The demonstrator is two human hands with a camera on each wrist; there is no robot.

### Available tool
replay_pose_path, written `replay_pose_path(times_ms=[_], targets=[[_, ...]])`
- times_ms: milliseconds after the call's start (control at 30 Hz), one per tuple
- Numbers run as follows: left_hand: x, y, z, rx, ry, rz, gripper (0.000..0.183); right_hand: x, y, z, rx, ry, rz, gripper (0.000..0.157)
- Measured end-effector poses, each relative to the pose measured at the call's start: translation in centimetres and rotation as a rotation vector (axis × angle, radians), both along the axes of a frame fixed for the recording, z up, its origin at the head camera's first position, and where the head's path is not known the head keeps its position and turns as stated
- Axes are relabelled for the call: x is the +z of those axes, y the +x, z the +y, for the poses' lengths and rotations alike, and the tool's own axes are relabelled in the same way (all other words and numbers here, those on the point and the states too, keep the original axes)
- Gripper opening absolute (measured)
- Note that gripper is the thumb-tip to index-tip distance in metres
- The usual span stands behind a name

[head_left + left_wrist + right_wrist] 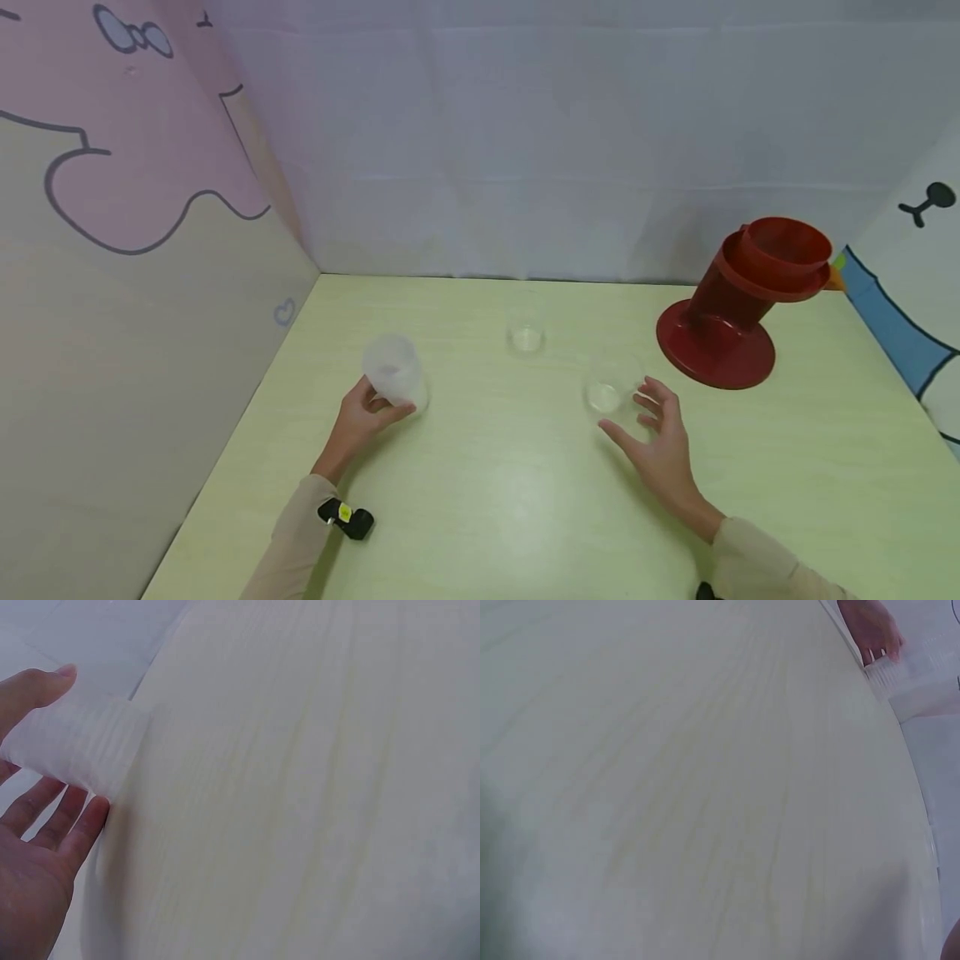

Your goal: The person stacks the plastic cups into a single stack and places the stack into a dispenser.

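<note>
My left hand [365, 419] holds a frosted, translucent plastic cup [393, 367] on the left of the table. In the left wrist view, the thumb lies on one side of this ribbed cup [82, 739] and the fingers on the other. On the right, my right hand [663, 450] is spread beside a clear cup [604, 396], thumb and fingers apart near its side; whether they touch it I cannot tell. Another clear cup [527, 333] stands farther back, near the middle. The right wrist view shows the left hand [874, 630] at its top corner, and barely any of the right.
A red stand [716, 342] with a round base leans at the back right, a red cup [787, 246] in its top. The pale table [480, 517] meets a white cloth wall [480, 150] at the back. Printed panels flank both sides.
</note>
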State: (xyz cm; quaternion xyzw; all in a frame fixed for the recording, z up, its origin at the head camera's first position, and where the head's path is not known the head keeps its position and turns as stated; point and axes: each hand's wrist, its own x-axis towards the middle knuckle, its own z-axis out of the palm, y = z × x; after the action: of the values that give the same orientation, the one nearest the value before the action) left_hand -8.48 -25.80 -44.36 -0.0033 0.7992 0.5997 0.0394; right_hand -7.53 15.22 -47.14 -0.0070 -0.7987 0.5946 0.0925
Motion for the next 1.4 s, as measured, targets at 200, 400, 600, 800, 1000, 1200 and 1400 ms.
replay_pose_path(times_ms=[200, 400, 600, 800, 1000, 1200, 1400], targets=[[0.0, 0.0, 0.0, 0.0, 0.012, -0.006, 0.075, -0.3, -1.0, 0.2, 0.007, 0.051, -0.016, 0.083], [0.0, 0.0, 0.0, 0.001, 0.012, -0.008, 0.074, -0.3, -2.1, 0.2, 0.018, 0.046, -0.008, 0.082], [-0.2, -0.1, 0.0, -0.003, 0.012, 0.0, 0.074, -0.3, -3.1, -0.2, 0.008, 0.009, 0.028, 0.078], [-0.3, -0.1, 0.0, -0.004, 0.008, 0.007, 0.074, 0.3, -3.8, -0.9, 0.006, -0.053, 0.057, 0.068], [-0.2, -0.1, 0.0, -0.01, 0.011, 0.013, 0.074, 3.0, -3.2, -1.8, 0.04, -0.082, 0.068, 0.063], [0.0, -0.1, 0.1, -0.003, 0.003, 0.006, 0.074, 4.7, -2.7, -2.5, 0.06, -0.077, 0.067, 0.061], [0.0, -0.1, 0.0, 0.0, 0.007, 0.005, 0.075, 5.1, -2.7, -2.8, 0.098, -0.069, 0.08, 0.059]])
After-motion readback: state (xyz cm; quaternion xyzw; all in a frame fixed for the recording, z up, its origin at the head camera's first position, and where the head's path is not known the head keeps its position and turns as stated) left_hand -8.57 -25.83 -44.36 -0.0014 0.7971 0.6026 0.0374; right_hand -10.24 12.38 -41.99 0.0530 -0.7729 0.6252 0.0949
